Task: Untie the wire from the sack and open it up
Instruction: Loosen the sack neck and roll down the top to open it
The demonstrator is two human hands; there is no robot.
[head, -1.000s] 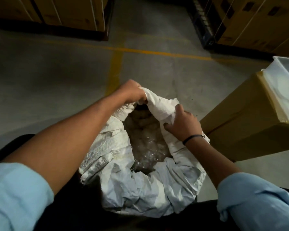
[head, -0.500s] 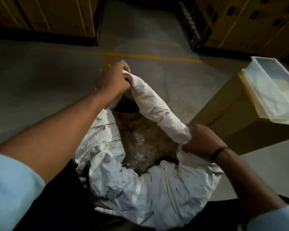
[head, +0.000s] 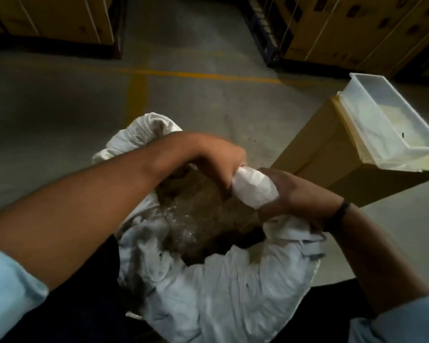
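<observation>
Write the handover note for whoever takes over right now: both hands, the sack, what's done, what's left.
Left hand: fingers curled round the rolled rim of the white woven plastic sack, on its right side.
Right hand: grips the same roll from the other end.
Sack: on the floor beside the brown cardboard box, with brownish contents under clear film showing.
Done: the mouth is open and no wire is in view.
Left: probably roll the rest of the rim down to widen the mouth.

No legible text anywhere; dark prints on cartons (head: 352, 30) too blurred.
</observation>
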